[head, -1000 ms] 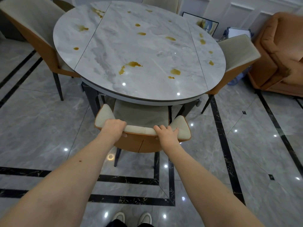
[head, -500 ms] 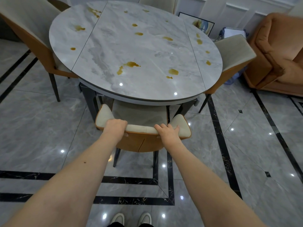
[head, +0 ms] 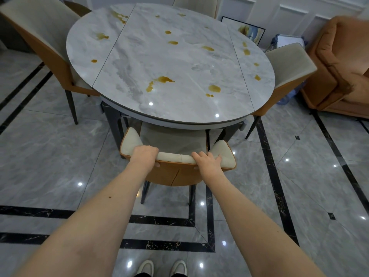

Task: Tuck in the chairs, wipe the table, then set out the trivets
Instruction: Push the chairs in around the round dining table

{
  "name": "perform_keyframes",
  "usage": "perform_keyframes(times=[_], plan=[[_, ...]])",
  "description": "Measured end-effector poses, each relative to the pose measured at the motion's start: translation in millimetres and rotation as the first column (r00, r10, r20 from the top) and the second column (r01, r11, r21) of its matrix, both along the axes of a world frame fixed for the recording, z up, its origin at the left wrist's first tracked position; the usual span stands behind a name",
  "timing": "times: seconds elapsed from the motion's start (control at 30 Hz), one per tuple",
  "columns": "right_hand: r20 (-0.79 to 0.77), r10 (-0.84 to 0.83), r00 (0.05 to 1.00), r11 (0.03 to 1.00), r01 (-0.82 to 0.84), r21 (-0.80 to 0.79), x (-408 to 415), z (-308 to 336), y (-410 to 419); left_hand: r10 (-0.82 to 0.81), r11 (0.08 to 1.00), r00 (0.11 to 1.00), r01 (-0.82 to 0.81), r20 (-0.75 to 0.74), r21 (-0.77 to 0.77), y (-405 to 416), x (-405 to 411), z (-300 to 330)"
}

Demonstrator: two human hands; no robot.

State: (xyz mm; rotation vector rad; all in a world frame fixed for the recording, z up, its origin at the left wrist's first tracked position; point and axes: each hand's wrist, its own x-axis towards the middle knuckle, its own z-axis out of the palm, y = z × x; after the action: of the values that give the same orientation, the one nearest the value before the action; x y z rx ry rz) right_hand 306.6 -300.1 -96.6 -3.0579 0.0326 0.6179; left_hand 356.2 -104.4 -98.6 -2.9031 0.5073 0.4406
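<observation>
Currently, the left hand (head: pixel 144 155) is gripping the top edge of the near chair (head: pixel 175 158), fingers curled over the cream backrest padding. The right hand (head: pixel 207 161) is gripping the same edge further right, fingers lying over the padding and thumb against the orange rear shell. The near chair is standing at the front edge of the round marble table (head: pixel 139 62), its seat lying partly beneath the tabletop. Yellow-brown spills (head: pixel 162 79) are lying scattered across the table surface. A left chair (head: pixel 43 40) is standing beside the table's left edge, its seat partly under the top. A right chair (head: pixel 287 64) is standing at the right edge, angled outward. A far chair (head: pixel 196 6) is showing behind the table. An orange sofa (head: pixel 339 62) is sitting against the wall at right. White shoes (head: pixel 162 266) are showing at the bottom on the grey tiled floor (head: pixel 50 156).
</observation>
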Motion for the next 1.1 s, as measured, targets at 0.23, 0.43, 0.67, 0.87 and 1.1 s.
perform_keyframes(times=[0.23,0.43,0.67,0.87,1.1], plan=[[-0.002,0.001,1.000,1.000,-0.001,-0.007,-1.6,0.0,0.9,0.015,1.000,1.000,-0.015,-0.015,0.004,-0.6,-1.3,-1.3],[0.012,-0.011,1.000,1.000,0.011,0.008,-3.5,1.1,2.0,0.015,1.000,1.000,-0.015,-0.003,0.000,0.2,-1.9,-1.8],[-0.004,-0.020,1.000,1.000,0.020,-0.003,-3.5,4.2,4.6,0.009,1.000,1.000,-0.009,-0.009,0.007,0.1,-2.8,0.6],[-0.022,-0.028,0.999,0.999,0.028,-0.016,-5.2,3.6,4.7,-0.009,1.000,1.000,0.010,-0.022,0.029,0.0,-2.5,2.3],[-0.044,-0.008,0.999,1.000,0.007,-0.009,-3.1,5.5,2.1,-0.018,0.999,0.999,0.020,-0.052,0.036,-1.1,-1.4,5.1]])
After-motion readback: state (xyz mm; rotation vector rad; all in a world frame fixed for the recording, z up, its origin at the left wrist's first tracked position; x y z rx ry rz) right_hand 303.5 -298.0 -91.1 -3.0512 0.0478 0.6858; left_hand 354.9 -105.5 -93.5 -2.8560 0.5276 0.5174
